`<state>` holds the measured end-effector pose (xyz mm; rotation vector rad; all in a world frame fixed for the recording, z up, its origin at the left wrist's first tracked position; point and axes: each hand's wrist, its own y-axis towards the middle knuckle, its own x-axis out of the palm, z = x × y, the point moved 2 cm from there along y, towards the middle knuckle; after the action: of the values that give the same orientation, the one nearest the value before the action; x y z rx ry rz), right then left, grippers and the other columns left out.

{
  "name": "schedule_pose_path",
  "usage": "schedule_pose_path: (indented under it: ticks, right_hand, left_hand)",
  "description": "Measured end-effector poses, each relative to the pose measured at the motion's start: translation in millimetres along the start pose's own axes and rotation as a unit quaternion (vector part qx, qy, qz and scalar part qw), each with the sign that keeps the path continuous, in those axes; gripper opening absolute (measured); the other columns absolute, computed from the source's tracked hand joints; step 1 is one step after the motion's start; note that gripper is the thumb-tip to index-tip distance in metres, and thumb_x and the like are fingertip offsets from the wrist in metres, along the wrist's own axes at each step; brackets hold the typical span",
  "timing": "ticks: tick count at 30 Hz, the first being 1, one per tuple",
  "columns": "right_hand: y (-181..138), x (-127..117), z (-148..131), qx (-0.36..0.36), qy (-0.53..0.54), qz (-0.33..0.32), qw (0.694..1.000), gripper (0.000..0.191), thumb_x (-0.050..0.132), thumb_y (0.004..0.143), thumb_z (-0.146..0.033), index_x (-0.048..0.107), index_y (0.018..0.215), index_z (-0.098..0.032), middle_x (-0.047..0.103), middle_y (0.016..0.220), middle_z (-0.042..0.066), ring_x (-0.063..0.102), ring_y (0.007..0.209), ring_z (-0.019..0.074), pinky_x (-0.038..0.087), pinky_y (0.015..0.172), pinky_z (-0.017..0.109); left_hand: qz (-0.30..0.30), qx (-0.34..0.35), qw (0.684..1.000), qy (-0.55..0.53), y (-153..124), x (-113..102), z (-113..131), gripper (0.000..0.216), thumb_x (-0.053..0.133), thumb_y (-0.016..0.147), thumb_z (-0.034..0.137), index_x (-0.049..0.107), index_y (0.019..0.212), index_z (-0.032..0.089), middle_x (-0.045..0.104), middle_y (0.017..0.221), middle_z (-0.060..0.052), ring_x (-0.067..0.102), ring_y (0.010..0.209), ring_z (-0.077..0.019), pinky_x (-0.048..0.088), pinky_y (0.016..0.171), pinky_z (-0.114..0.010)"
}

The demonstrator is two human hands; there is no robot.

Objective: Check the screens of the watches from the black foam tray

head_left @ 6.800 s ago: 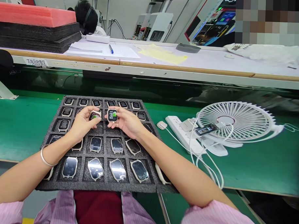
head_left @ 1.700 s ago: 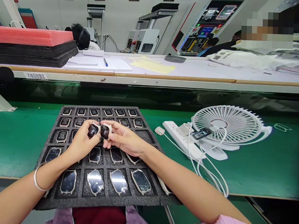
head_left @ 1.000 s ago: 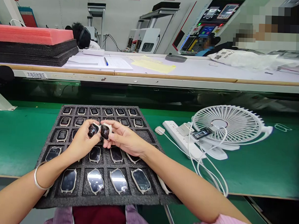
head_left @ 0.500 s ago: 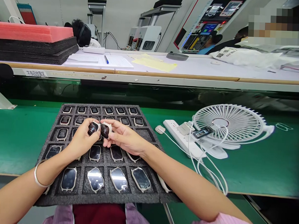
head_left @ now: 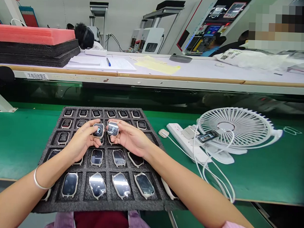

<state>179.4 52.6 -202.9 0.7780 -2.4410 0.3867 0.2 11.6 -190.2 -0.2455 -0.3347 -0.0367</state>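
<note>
Above the dark foam tray (head_left: 106, 206) in the head view, the left hand (head_left: 82, 140) pinches one watch (head_left: 98, 130), the right hand (head_left: 131, 137) grasps a second watch (head_left: 113, 129) just beside it, and other watches (head_left: 97, 157) lie in compartments below.

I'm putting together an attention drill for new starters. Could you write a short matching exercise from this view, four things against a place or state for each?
Things
1. Person's bare left hand
2. Slim blue pen
3. Flat pinkish-red foam block
4. Round white fan

Places or states
A. On top of black foam slabs
B. Beside the long white power strip on the green worktop
C. Holding a pale-framed rectangular watch
D. Lying on white paper sheets

Pairs
1-C, 2-D, 3-A, 4-B
</note>
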Motion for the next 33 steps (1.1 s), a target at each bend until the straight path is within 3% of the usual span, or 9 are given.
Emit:
schedule_pose_path:
  ticks: [3,8,13,17,27,33]
  right_hand:
    - [-0.1,0.0,-0.1,-0.002,-0.010,-0.005,1.000,0.025,0.061,0.092,-0.028,0.059,0.115,-0.017,0.070,0.084,0.003,0.068,0.062,0.0145,0.052,0.060,0.027]
    - [-0.7,1.0,0.5,-0.012,-0.040,0.003,0.999,0.029,0.062,0.091,-0.028,0.057,0.118,-0.018,0.072,0.092,0.006,0.070,0.066,0.0154,0.052,0.061,0.027]
    - [-3.7,2.0,1.5,-0.034,-0.078,0.001,0.996,0.032,0.066,0.083,-0.018,0.059,0.114,-0.019,0.069,0.079,0.000,0.069,0.064,0.0137,0.051,0.059,0.026]
    - [-5.1,2.8,1.8,-0.050,-0.113,-0.001,0.992,0.036,0.068,0.077,-0.011,0.060,0.111,-0.020,0.068,0.081,-0.001,0.069,0.065,0.0122,0.051,0.059,0.024]
    - [-5.0,1.8,2.6,-0.063,-0.153,0.000,0.986,0.035,0.071,0.081,-0.020,0.058,0.113,-0.018,0.067,0.077,-0.002,0.066,0.063,0.0107,0.050,0.059,0.023]
    - [-5.0,2.2,3.5,-0.062,-0.164,0.000,0.985,0.035,0.070,0.080,-0.017,0.057,0.113,-0.019,0.065,0.079,-0.002,0.066,0.064,0.0109,0.049,0.059,0.023]
  left_hand:
    - [-0.017,0.016,1.000,0.007,-0.8,-0.6,0.3,0.040,0.064,0.083,0.028,0.057,0.121,0.018,0.069,0.086,-0.003,0.069,0.057,-0.0149,0.057,0.059,-0.028]
    - [-0.014,0.043,0.999,0.021,-1.1,0.6,1.1,0.041,0.066,0.079,0.030,0.058,0.118,0.018,0.072,0.092,-0.004,0.072,0.063,-0.0164,0.060,0.066,-0.031]
    - [-0.011,0.059,0.997,0.051,-2.6,2.5,1.2,0.039,0.069,0.074,0.026,0.060,0.112,0.019,0.068,0.087,0.001,0.073,0.062,-0.0161,0.061,0.066,-0.031]
    - [-0.021,0.055,0.997,0.057,-2.7,2.2,0.4,0.038,0.068,0.072,0.023,0.059,0.108,0.018,0.069,0.084,0.002,0.073,0.061,-0.0161,0.061,0.065,-0.030]
    - [-0.031,0.058,0.996,0.064,-2.3,2.7,1.1,0.036,0.068,0.071,0.021,0.059,0.105,0.018,0.069,0.081,0.002,0.072,0.060,-0.0154,0.061,0.064,-0.029]
    - [-0.031,0.061,0.995,0.071,-2.0,2.9,-0.1,0.036,0.070,0.071,0.021,0.058,0.105,0.018,0.068,0.084,0.002,0.072,0.060,-0.0155,0.061,0.063,-0.030]
